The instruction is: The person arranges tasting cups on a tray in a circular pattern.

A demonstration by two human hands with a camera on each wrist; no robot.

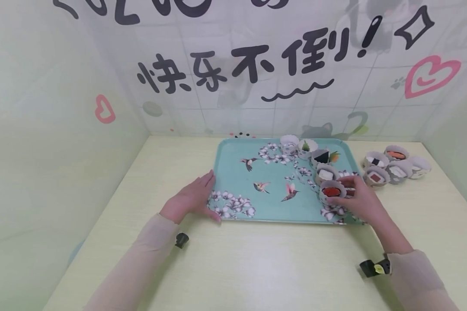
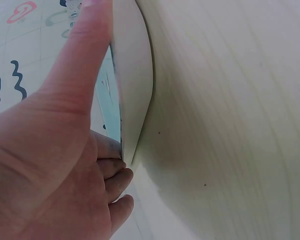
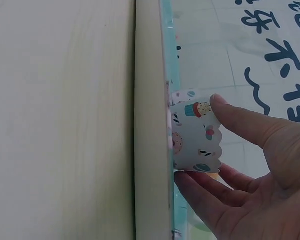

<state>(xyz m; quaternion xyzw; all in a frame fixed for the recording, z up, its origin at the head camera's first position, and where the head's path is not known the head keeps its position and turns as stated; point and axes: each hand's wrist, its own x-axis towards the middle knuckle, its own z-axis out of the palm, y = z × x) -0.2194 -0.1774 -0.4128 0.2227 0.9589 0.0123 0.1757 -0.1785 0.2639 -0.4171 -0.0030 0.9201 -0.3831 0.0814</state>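
Observation:
My right hand (image 1: 356, 196) grips a scalloped paper cupcake cup (image 1: 325, 200) with a red piece inside, at the right front of the turquoise tray (image 1: 233, 177). In the right wrist view, the thumb is at the rim of the printed cup (image 3: 192, 140) and a finger is low on its side. Beyond it on the tray, several more cups curve toward the back, among them one with a white piece (image 1: 326, 174), one with a black piece (image 1: 321, 157) and one with a green piece (image 1: 305, 146). My left hand (image 1: 190, 196) rests against the tray's front left corner, fingers along the side, thumb at the front.
Right of the tray, several more filled paper cups (image 1: 396, 152) stand in a cluster on the pale wooden table (image 1: 257, 259). Printed curtains (image 1: 225, 112) enclose the table at the back and sides. Black straps (image 1: 181, 240) are at both wrists.

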